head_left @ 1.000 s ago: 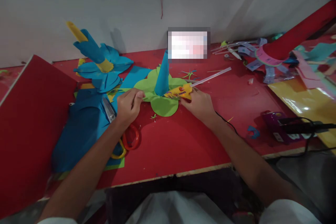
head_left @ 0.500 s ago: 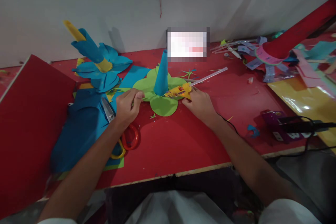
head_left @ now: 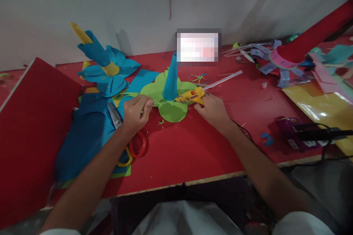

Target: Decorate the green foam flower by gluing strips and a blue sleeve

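Observation:
My right hand (head_left: 213,109) grips a yellow glue gun (head_left: 190,96) with a long clear glue stick (head_left: 223,80) poking out of its back. The gun's nozzle is at the foot of a blue paper cone (head_left: 171,80). That cone stands upright in the middle of a green paper flower (head_left: 173,112) with rounded petals. At the flower's left edge, my left hand (head_left: 138,112) is closed, thumb against the curled fingers; what it pinches is hidden. Scissors (head_left: 138,145) with red and yellow handles lie beneath my left wrist, on blue paper sheets (head_left: 82,136).
A finished-looking blue paper flower (head_left: 110,68) stands behind on the left. A red board (head_left: 33,136) leans at the far left. A pixelated screen (head_left: 198,46) is by the wall. Rightward are a purple box (head_left: 289,132), cables, a yellow sheet (head_left: 306,99) and a red tube (head_left: 320,33).
The view has shifted slightly. Both hands keep almost the same places, with the glue gun still at the base of the blue cone.

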Motion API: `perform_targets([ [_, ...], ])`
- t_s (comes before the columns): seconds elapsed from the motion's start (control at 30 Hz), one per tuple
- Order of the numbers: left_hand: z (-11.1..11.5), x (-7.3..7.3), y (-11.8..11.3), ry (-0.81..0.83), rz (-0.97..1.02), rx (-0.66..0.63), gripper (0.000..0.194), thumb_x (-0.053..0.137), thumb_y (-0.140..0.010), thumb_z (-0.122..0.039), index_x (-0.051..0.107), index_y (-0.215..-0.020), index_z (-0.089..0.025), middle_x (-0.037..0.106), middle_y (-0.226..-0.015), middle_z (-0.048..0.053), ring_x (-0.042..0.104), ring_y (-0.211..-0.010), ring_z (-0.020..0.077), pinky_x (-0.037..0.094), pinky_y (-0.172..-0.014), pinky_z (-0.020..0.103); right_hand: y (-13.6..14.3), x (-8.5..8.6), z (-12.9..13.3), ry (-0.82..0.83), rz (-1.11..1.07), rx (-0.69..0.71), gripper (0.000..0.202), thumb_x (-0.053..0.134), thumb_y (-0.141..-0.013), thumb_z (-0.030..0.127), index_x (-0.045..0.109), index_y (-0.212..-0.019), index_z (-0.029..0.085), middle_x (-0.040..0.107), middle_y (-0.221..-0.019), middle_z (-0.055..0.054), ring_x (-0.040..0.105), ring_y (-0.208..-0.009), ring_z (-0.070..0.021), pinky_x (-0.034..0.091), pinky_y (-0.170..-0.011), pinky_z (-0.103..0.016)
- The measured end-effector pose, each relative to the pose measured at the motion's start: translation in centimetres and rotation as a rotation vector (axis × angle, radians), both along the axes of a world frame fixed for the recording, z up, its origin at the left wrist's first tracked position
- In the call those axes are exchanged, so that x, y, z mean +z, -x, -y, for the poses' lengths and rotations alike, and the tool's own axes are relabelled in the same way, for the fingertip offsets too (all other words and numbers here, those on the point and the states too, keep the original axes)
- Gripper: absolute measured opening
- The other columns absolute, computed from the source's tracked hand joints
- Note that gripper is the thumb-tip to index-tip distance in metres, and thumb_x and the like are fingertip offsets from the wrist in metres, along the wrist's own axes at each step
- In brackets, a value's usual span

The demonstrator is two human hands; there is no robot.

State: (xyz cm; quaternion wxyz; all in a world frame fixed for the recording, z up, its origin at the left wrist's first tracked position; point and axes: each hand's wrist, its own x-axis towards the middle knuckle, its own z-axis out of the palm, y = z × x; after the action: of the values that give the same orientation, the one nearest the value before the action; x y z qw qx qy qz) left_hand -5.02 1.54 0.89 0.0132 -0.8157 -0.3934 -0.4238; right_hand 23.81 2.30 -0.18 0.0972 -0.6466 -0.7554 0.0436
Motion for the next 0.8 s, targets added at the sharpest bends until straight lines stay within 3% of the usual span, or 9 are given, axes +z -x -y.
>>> perform_targets([
  [0.1,0.5,0.5,-0.3,0.031,0.011,-0.083,0.037,0.042,-0.108,-0.031,0.070,-0.088,-0.018,0.074,-0.078,0.007,0.069,-0.073,0.0168,0.048,-0.065,0.029,0.1,-0.1,0.1,-0.005,-0.025,0.002,0.036,0.053,-0.090,0.029,0.067,-0.120,0.015,0.075,-0.110,-0.015,0.070,-0.092,-0.0300,0.043,-0.070,-0.035],
  [0.37,1.8,1.2,-1.8,0.337,0.125,-0.265,0.053,0.032,-0.110,-0.045,0.077,-0.109,-0.017,0.080,-0.095,0.010,0.075,-0.089,0.0194,0.056,-0.080,0.030,0.2,-0.5,0.1,-0.014,-0.055,0.032,0.040,0.056,-0.094,0.045,0.067,-0.119,0.016,0.076,-0.112,-0.014,0.071,-0.097,-0.0309,0.045,-0.072,-0.035],
  [0.6,1.2,0.5,-1.8,0.496,0.032,-0.307,0.057,0.032,-0.109,-0.052,0.077,-0.116,-0.017,0.081,-0.107,0.011,0.077,-0.087,0.0185,0.057,-0.079,0.028,0.0,-0.1,0.1,-0.045,-0.061,-0.013,0.040,0.057,-0.093,0.040,0.067,-0.122,0.015,0.076,-0.114,-0.016,0.071,-0.097,-0.0309,0.045,-0.072,-0.035],
  [0.8,1.0,0.4,-2.0,0.526,-0.022,-0.292,0.050,0.036,-0.110,-0.043,0.077,-0.118,-0.017,0.080,-0.086,0.007,0.074,-0.072,0.0153,0.054,-0.070,0.025,-0.2,-0.1,-0.1,-0.046,-0.057,-0.062,0.035,0.057,-0.092,0.038,0.069,-0.115,0.016,0.077,-0.107,-0.014,0.072,-0.092,-0.0299,0.043,-0.069,-0.034],
])
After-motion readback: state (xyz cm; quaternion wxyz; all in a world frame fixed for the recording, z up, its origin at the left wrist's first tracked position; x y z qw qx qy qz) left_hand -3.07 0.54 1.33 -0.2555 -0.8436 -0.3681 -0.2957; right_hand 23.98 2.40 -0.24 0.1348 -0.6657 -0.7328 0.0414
